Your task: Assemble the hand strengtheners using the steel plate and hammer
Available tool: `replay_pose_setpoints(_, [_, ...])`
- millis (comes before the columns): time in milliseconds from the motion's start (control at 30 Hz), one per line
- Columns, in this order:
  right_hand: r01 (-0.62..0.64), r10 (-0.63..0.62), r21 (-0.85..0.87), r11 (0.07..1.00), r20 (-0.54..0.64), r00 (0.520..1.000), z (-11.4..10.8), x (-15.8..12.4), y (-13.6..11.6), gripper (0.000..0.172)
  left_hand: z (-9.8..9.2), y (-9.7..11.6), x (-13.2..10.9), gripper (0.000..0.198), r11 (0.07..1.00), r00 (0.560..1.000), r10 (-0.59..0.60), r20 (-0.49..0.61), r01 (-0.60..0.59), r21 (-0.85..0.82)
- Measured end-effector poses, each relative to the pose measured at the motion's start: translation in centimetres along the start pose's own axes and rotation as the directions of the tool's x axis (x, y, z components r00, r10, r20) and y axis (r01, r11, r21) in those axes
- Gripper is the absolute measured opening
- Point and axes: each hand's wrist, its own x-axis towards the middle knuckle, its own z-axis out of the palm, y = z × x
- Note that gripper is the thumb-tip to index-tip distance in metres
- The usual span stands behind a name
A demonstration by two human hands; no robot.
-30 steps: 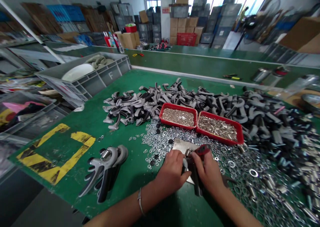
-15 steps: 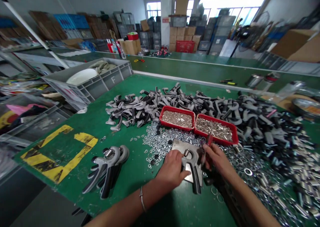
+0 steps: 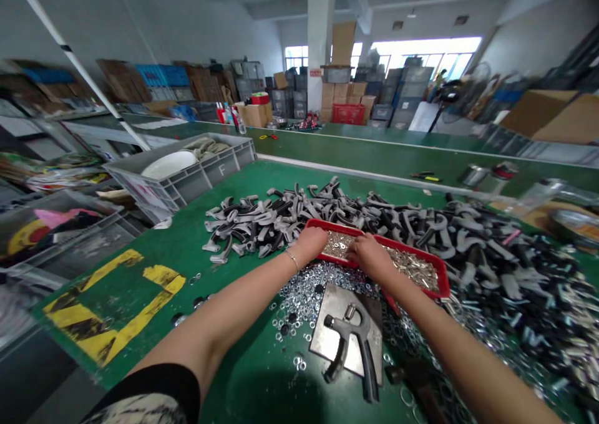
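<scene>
The left hand (image 3: 311, 244) and right hand (image 3: 369, 257) are curled down at the two red trays (image 3: 397, 244) of small metal parts, fingers hidden, so any grip cannot be told. At 6 o'clock, a hand gripper (image 3: 349, 332) lies on a steel plate (image 3: 327, 343) among washers (image 3: 299, 299); grey-black handles (image 3: 253, 224) spread at 9 o'clock.
</scene>
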Motion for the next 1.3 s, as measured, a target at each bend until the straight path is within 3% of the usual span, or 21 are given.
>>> replay_pose_setpoints(167, [0.023, -0.024, 0.012, 1.0, 0.022, 0.999, 2.7, 2.6, 1.0, 0.006, 1.9, -0.7, -0.8, 0.026, 1.0, 1.0, 0.004, -0.004, -0.004, 0.012])
replay_pose_setpoints(433, [-0.136, 0.151, 0.203, 0.97, -0.056, 0.987, 4.4, 1.8, 1.7, 0.015, 1.0, -3.0, 0.9, 0.015, 0.992, 0.996, 0.052, 0.078, -0.043, -0.119])
replay_pose_setpoints(600, [-0.209, 0.262, 0.407, 0.889, -0.078, 0.962, 3.2, 2.2, 2.4, 0.014, 0.7, -2.4, 0.2, 0.015, 0.979, 1.0, 0.018, 0.015, -0.015, -0.203])
replay_pose_setpoints(700, [-0.237, 0.315, 0.532, 0.813, -0.059, 0.947, 1.4, -0.2, 2.6, 0.017, 0.0, -1.7, -0.9, 0.015, 0.952, 0.998, -0.001, -0.062, -0.018, -0.307])
replay_pose_setpoints(800, [-0.238, 0.319, 0.629, 0.74, -0.017, 0.948, 0.3, -5.4, 1.0, 0.023, -0.7, -0.8, -3.4, 0.016, 0.895, 0.988, -0.023, -0.152, -0.048, -0.443])
replay_pose_setpoints(867, [-0.241, 0.31, 0.67, 0.703, 0.018, 0.951, 0.6, -9.5, -1.0, 0.028, -0.7, 0.3, -6.2, 0.016, 0.785, 0.985, -0.049, -0.166, -0.065, -0.616])
replay_pose_setpoints(1000, [-0.227, 0.292, 0.681, 0.696, 0.02, 0.956, 2.6, -15.4, -4.7, 0.025, 0.7, 3.0, -12.9, 0.014, 0.428, 0.997, -0.081, -0.001, 0.034, -0.903])
replay_pose_setpoints(1100, [-0.094, 0.184, 0.574, 0.813, -0.101, 0.978, 3.8, -16.7, -5.9, 0.02, 2.0, 4.1, -16.8, 0.017, 0.237, 0.986, -0.1, 0.136, 0.157, -0.959])
replay_pose_setpoints(1200, [0.015, 0.076, 0.461, 0.887, -0.177, 0.981, 4.4, -16.5, -6.0, 0.017, 2.8, 4.0, -18.9, 0.018, 0.192, 0.969, -0.149, 0.196, 0.222, -0.956])
replay_pose_setpoints(1300, [0.055, 0.017, 0.354, 0.934, -0.196, 0.98, 4.8, -16.1, -5.9, 0.017, 2.9, 3.7, -19.9, 0.016, 0.306, 0.974, -0.167, 0.15, 0.196, -0.932])
